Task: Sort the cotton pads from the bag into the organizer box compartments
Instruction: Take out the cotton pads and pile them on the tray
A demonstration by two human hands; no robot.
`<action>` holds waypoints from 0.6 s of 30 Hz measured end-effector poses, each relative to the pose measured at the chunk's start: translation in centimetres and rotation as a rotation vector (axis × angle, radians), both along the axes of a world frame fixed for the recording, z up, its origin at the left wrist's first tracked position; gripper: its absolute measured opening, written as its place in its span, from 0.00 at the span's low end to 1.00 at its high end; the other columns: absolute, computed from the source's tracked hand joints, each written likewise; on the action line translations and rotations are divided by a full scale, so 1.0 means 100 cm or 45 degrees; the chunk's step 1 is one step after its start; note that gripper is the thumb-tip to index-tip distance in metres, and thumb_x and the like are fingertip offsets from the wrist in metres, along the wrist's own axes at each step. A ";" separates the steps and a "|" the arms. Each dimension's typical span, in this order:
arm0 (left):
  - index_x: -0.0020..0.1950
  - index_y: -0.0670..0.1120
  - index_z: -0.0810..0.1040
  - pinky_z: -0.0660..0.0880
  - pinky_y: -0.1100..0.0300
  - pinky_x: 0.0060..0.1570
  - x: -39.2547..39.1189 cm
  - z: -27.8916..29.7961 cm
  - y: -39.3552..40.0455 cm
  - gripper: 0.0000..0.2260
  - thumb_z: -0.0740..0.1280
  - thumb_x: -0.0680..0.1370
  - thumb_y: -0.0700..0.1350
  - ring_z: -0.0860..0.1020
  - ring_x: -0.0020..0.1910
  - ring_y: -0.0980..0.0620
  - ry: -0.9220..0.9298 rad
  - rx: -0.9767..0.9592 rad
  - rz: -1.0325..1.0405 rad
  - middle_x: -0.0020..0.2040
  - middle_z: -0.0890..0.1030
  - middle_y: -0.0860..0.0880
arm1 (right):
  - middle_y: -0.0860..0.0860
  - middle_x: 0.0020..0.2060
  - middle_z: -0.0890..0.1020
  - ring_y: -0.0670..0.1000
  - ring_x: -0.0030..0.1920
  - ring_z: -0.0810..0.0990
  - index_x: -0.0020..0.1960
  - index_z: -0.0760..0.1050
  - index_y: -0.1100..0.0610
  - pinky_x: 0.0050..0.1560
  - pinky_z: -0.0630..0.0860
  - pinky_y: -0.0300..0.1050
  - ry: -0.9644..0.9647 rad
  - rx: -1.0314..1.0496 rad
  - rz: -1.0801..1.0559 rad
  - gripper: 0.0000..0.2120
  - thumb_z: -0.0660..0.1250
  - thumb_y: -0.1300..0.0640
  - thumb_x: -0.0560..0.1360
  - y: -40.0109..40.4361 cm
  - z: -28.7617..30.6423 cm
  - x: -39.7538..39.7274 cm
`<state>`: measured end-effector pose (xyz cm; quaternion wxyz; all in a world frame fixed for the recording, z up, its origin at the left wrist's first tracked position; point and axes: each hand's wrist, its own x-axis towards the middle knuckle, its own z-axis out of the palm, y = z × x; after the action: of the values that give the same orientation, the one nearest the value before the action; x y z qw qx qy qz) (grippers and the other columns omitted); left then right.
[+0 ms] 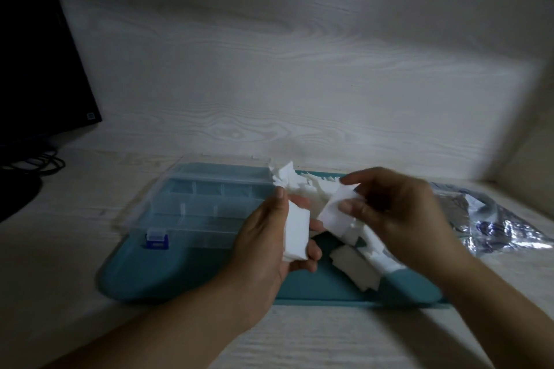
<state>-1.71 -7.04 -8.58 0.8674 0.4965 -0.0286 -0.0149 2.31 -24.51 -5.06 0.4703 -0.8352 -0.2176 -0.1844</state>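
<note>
Cotton pads (353, 266), soft white squares, beside clear organizer box (207, 207).

White pads (353, 266) beside clear organizer (198, 207)

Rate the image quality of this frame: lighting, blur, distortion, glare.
Head view: dim, with a dark vignette toward the left edge; motion blur smears the right hand, the loose white cotton pads and the teal mat; the left hand and its white pad stack are sharper; wide-angle bending at the edges; glare on the crinkled silver bag.
</note>
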 end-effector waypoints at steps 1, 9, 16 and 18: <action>0.56 0.40 0.76 0.72 0.59 0.26 0.000 0.000 0.000 0.23 0.61 0.73 0.57 0.75 0.28 0.46 0.000 0.006 -0.001 0.39 0.82 0.40 | 0.51 0.31 0.81 0.46 0.30 0.77 0.45 0.82 0.51 0.34 0.74 0.37 0.099 0.164 0.070 0.10 0.77 0.58 0.65 -0.003 0.008 -0.002; 0.63 0.43 0.77 0.79 0.53 0.30 -0.002 0.001 0.000 0.22 0.61 0.75 0.54 0.82 0.35 0.45 0.041 0.011 -0.159 0.47 0.85 0.40 | 0.50 0.33 0.85 0.42 0.30 0.79 0.40 0.83 0.56 0.33 0.73 0.31 0.243 0.123 0.334 0.04 0.75 0.61 0.65 0.021 0.001 -0.021; 0.64 0.41 0.76 0.79 0.52 0.33 -0.001 -0.001 0.001 0.21 0.63 0.74 0.51 0.81 0.37 0.40 0.003 0.006 -0.269 0.50 0.82 0.35 | 0.48 0.35 0.81 0.40 0.29 0.75 0.44 0.83 0.53 0.31 0.69 0.29 -0.007 0.073 0.086 0.06 0.77 0.61 0.69 0.026 -0.014 -0.022; 0.63 0.40 0.75 0.78 0.53 0.32 0.000 -0.001 0.001 0.21 0.63 0.74 0.51 0.80 0.36 0.40 -0.013 0.023 -0.283 0.46 0.82 0.36 | 0.45 0.38 0.82 0.41 0.39 0.78 0.45 0.83 0.50 0.38 0.69 0.28 -0.113 -0.019 0.003 0.06 0.77 0.58 0.69 0.024 -0.016 -0.020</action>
<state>-1.74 -6.95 -8.71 0.8559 0.4980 -0.0878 -0.1087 0.36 -22.08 -6.66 0.4541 -0.8293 -0.2406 -0.2192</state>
